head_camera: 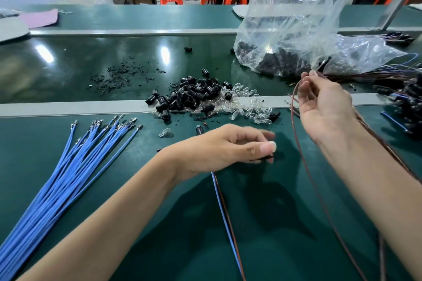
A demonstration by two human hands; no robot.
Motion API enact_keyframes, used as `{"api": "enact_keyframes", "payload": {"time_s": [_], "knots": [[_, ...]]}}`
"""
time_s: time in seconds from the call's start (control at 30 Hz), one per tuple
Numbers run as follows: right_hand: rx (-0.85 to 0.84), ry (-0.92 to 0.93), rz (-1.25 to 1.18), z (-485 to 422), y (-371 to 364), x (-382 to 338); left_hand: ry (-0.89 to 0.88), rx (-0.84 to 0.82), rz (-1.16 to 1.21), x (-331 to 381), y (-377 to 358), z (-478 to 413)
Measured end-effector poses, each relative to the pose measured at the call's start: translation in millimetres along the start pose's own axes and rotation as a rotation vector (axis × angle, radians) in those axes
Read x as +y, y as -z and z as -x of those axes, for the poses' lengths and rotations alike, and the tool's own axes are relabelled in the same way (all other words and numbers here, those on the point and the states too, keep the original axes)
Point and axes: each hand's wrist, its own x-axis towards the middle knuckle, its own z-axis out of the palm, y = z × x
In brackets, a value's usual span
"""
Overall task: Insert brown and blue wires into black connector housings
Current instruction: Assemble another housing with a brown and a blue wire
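Observation:
My left hand (230,146) rests low on the green table, fingers closed on a black connector housing (266,157). A blue and a brown wire (225,212) trail from under that hand toward me. My right hand (324,105) is raised to the right, pinching a brown wire (303,162) near its tip; the wire loops down across the table. A fan of loose blue wires (68,166) with metal terminals lies at the left. A heap of black housings (194,93) sits on the centre rail.
Clear glass bulbs (246,107) are mixed in beside the heap. A big clear plastic bag (296,29) of black parts stands at the back right. Finished wired housings (408,102) pile up at the right edge. Black crumbs (121,77) litter the belt.

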Motion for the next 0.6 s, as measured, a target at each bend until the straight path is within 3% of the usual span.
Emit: {"api": "enact_keyframes", "payload": {"time_s": [0.13,0.47,0.6], "knots": [[0.030,0.006,-0.062,-1.7,0.9,6.0,-0.005,-0.171,0.054,4.0,-9.0,2.6],[0.047,-0.072,-0.166,0.3,0.0,6.1,-0.044,0.099,0.045,-3.6,-26.6,-9.6],[0.019,-0.076,-0.199,3.7,-1.0,7.3,-0.045,-0.015,0.031,-7.8,-24.9,-10.2]]}}
